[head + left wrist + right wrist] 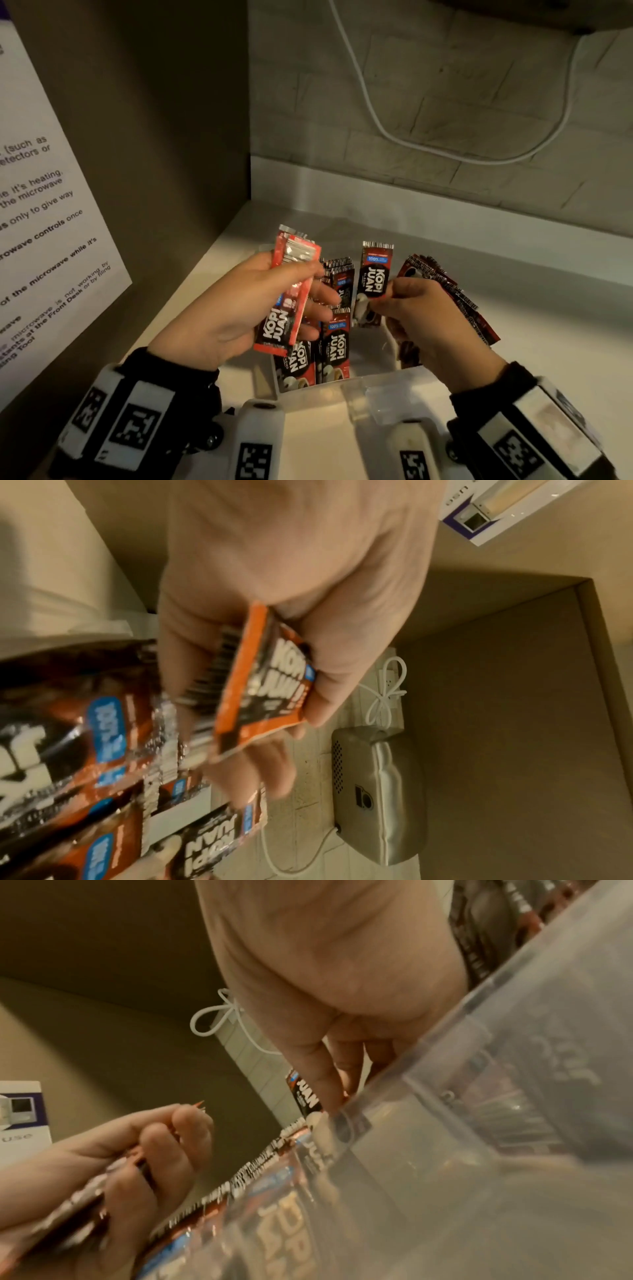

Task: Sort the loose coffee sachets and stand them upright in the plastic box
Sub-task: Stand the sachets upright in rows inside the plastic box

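Observation:
My left hand (239, 308) grips a small stack of red and black coffee sachets (289, 294) above the left side of the clear plastic box (342, 387); the same stack (260, 685) shows pinched between thumb and fingers in the left wrist view. My right hand (421, 315) pinches one upright sachet (371, 281) by its lower half over the box. Several sachets (334, 346) stand inside the box. A fanned bunch of sachets (455, 294) leans behind my right hand. In the right wrist view the box wall (479, 1096) hides most of the fingers.
The box sits on a white counter (548, 325) in a corner, with a brown side panel (154, 137) carrying a printed notice (41, 212) on the left. A tiled wall with a white cable (376, 120) runs behind. A silver appliance (377, 791) appears in the left wrist view.

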